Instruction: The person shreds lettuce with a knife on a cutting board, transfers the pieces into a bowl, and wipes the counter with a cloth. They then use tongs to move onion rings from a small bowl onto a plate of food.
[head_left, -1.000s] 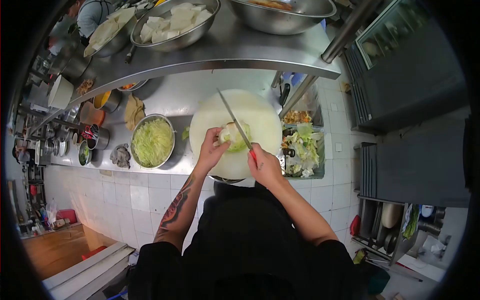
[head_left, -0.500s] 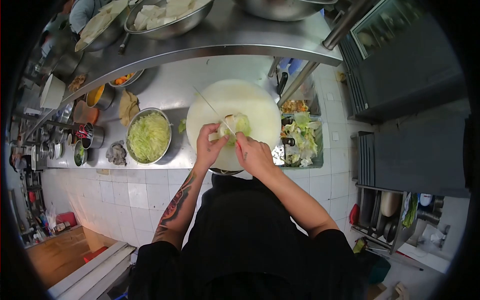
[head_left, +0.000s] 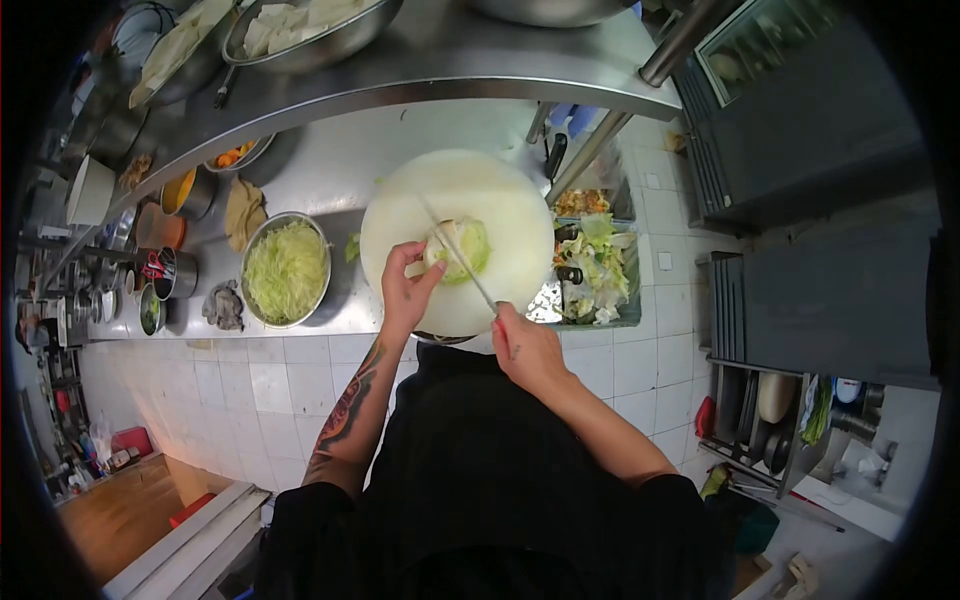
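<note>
A pale green piece of head lettuce [head_left: 474, 262] sits on the round white cutting board [head_left: 400, 190]. My left hand [head_left: 405, 290] grips its left side, with fingers curled and the thumb against it. In my right hand [head_left: 528, 347], at the lower right of the board, is the handle of a long kitchen knife [head_left: 480, 287]. The blade slants up and left across the lettuce, its far end blurred over the board. To the left stands a metal bowl [head_left: 327, 282] heaped with shredded lettuce [head_left: 287, 270].
A green-edged bin [head_left: 637, 300] of leaf trimmings [head_left: 600, 265] lies right of the board. Above the far side runs a steel shelf [head_left: 440, 85] carrying large bowls. A grey cloth [head_left: 223, 305], a tan cloth [head_left: 243, 213] and metal pots [head_left: 180, 275] are at the left. Another knife handle [head_left: 556, 155] shows near the shelf post.
My right hand has moved down and right, away from the lettuce, drawing the knife with it. My left hand stays at the lettuce. The whole view has shifted slightly.
</note>
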